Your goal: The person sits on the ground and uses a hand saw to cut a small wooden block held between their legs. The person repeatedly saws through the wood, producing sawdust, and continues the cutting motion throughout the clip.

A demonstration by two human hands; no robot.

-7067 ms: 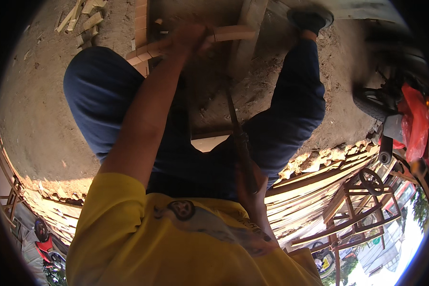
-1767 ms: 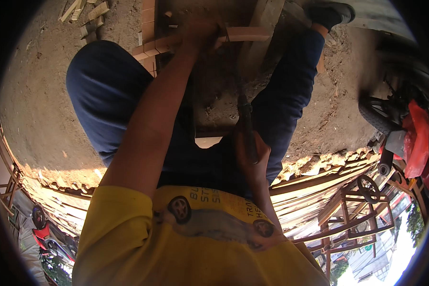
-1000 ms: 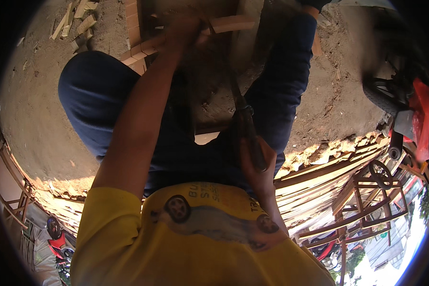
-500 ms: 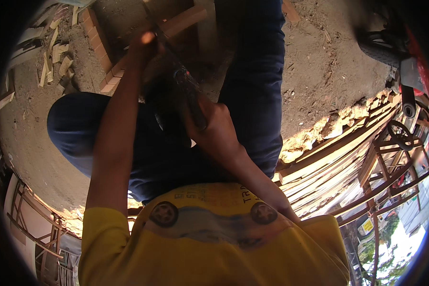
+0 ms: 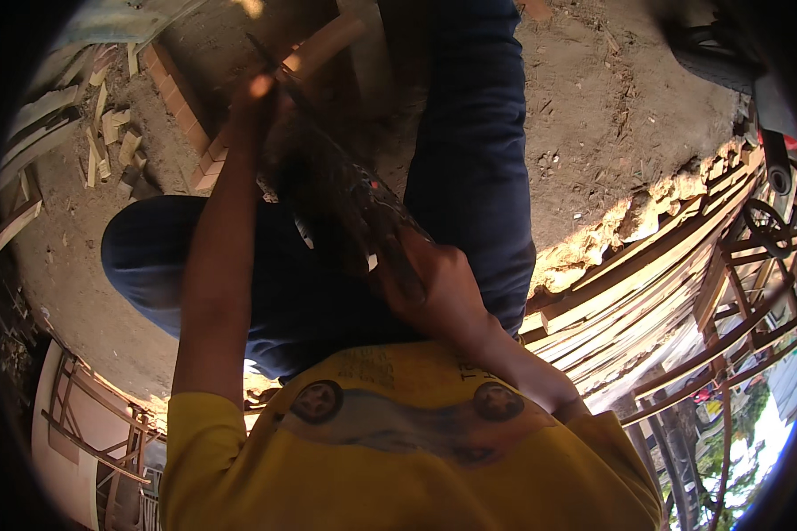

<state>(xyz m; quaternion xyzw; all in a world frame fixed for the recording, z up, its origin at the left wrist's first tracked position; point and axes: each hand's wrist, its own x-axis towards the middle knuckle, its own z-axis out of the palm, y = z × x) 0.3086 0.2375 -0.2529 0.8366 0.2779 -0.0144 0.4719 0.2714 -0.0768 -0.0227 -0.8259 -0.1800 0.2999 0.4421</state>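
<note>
My right hand (image 5: 443, 288) is wrapped round the handle end of a long dark tool that looks like a hand saw (image 5: 350, 181). The tool slants away to the upper left and narrows toward its far tip. Alongside that far part, my left hand (image 5: 255, 99) is closed on a reddish-brown wooden bar (image 5: 328, 44). The bar comes out on the far right side of the hand. Deep shadow hides the left fingertips and the spot where tool and bar meet. Both hands work between my legs, in dark blue trousers (image 5: 474, 159).
A brown block-patterned wooden piece (image 5: 175, 93) lies on the dirt floor (image 5: 593, 106) at the far left, near several offcuts (image 5: 115, 128). Stacked long boards (image 5: 629, 283) lie at the right, beside a wooden frame (image 5: 735, 310). A wheel (image 5: 708, 49) stands at the far right.
My right hand has drawn the tool back toward my body and a little to the right. The left hand has shifted slightly left and nearer. The whole view has tilted a little.
</note>
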